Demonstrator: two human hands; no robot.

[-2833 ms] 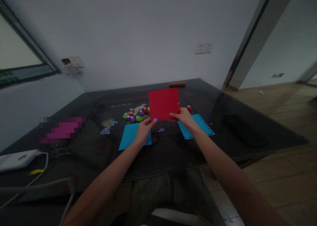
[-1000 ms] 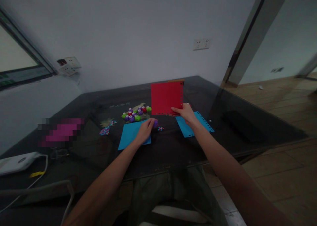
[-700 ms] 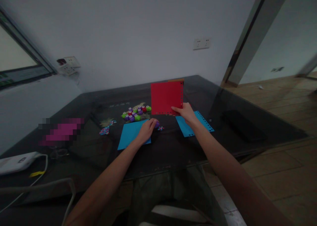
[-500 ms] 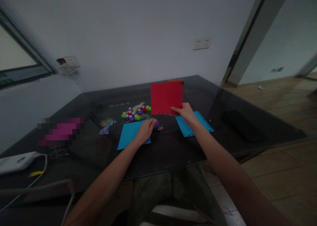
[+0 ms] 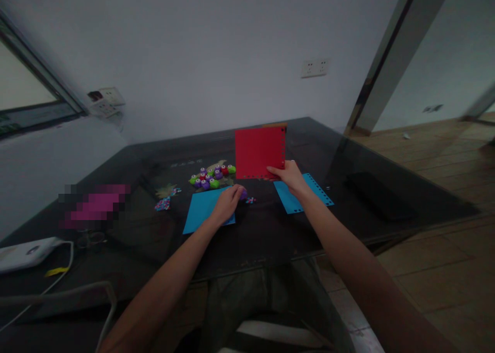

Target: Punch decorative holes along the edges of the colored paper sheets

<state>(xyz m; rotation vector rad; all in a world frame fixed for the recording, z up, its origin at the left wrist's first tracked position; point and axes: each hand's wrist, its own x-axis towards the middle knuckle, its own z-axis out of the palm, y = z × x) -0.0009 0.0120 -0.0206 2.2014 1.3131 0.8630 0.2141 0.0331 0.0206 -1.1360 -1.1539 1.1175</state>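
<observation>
A red sheet (image 5: pixel 257 152) with small punched holes along its right and bottom edges stands raised, pinched at its lower right corner by my right hand (image 5: pixel 289 176). My left hand (image 5: pixel 229 203) is closed round a small purple craft punch (image 5: pixel 243 194), which the fingers partly hide. Beneath that hand lies a blue sheet (image 5: pixel 199 211). A second blue sheet (image 5: pixel 286 198), with holes along its edges, lies under my right wrist. Tiny coloured paper bits (image 5: pixel 251 200) are scattered beside the purple punch. Behind the left sheet sits a cluster of purple, green and red craft punches (image 5: pixel 209 180).
On the dark table (image 5: pixel 247 250), a heap of paper bits (image 5: pixel 163 204) lies at the left. Farther left are a pink, partly blurred item (image 5: pixel 98 204), scissors (image 5: pixel 91 238) and a white power strip (image 5: pixel 27 254) with a cable. A black case (image 5: pixel 379 196) rests at the right.
</observation>
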